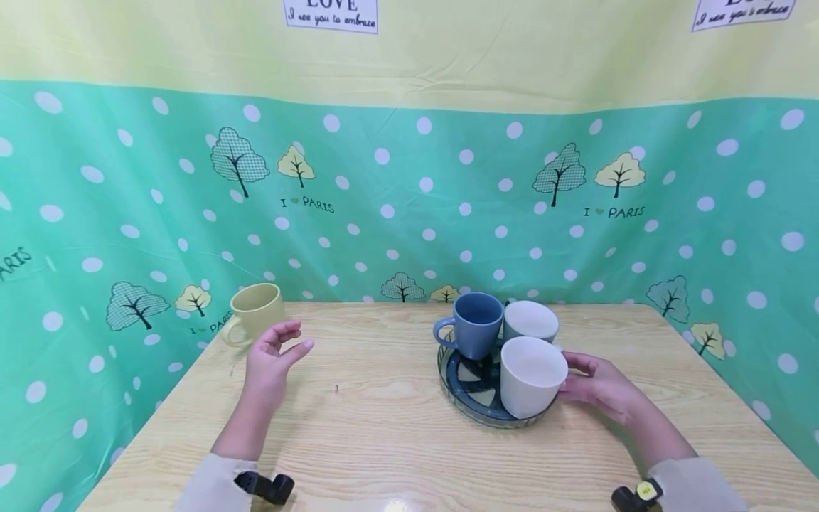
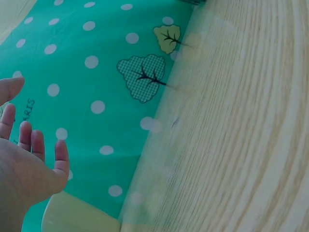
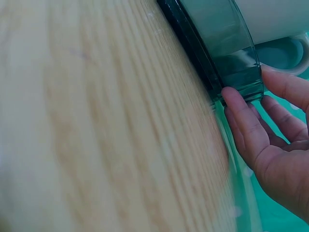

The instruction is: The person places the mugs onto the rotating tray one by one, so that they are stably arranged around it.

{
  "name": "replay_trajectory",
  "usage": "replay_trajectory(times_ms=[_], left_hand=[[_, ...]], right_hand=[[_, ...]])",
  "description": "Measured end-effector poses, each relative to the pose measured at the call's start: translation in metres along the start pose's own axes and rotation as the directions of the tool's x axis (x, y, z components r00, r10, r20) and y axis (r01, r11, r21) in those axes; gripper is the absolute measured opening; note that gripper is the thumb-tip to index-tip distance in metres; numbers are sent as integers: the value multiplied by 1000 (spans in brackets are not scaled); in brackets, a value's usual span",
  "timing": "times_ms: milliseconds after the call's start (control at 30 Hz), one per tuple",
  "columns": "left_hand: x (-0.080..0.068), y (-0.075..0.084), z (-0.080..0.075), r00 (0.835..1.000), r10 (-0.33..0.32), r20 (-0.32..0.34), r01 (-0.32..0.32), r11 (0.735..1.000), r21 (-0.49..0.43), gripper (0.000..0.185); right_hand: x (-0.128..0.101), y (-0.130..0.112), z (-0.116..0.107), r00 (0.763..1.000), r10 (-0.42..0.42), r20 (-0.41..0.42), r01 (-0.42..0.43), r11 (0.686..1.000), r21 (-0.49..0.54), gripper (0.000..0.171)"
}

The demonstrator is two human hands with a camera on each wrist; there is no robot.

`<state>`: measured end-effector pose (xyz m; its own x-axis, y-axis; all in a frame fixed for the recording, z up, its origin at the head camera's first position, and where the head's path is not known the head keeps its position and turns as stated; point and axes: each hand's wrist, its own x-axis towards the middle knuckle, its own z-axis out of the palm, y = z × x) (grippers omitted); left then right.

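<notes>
A round glass tray [image 1: 466, 412] with a dark patterned bottom holds a blue mug [image 1: 476, 327], a white mug [image 1: 531, 384] and a mug with a pale inside [image 1: 532, 321], partly hidden behind the white one. At the tray's right side is my right hand [image 1: 601, 387]; the right wrist view shows its extended fingertips [image 3: 241, 113] against the tray's glass wall [image 3: 236, 67]. On the left, my left hand [image 1: 271, 366] hovers with loosely bent fingers and nothing in it. Just behind it stands a yellow mug [image 1: 257, 309], handle toward the left.
The light wooden table [image 1: 384, 455] runs back to a green dotted curtain [image 1: 397, 185], which also hangs along both sides. Black wrist cameras [image 1: 264, 486] are strapped over the sleeves.
</notes>
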<state>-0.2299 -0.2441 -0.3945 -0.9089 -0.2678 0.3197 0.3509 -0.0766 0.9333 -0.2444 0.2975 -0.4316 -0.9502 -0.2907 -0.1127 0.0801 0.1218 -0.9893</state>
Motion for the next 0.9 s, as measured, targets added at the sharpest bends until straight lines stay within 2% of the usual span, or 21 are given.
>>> replay_trajectory(times_ms=[267, 600, 733, 900], left_hand=[[0, 6, -17, 998, 14, -60, -12, 1000, 19, 30], [5, 9, -39, 991, -22, -129, 24, 1000, 14, 30], [5, 12, -48, 986, -27, -166, 23, 999, -27, 33], [7, 13, -58, 972, -37, -231, 37, 999, -3, 35]], right_hand=[[0, -1, 0, 1000, 1, 0, -1, 1000, 0, 79], [-2, -1, -2, 999, -16, 30, 16, 1000, -7, 78], [-1, -2, 0, 1000, -11, 26, 11, 1000, -7, 78], [-1, -2, 2, 1000, 1, 10, -1, 1000, -8, 78]])
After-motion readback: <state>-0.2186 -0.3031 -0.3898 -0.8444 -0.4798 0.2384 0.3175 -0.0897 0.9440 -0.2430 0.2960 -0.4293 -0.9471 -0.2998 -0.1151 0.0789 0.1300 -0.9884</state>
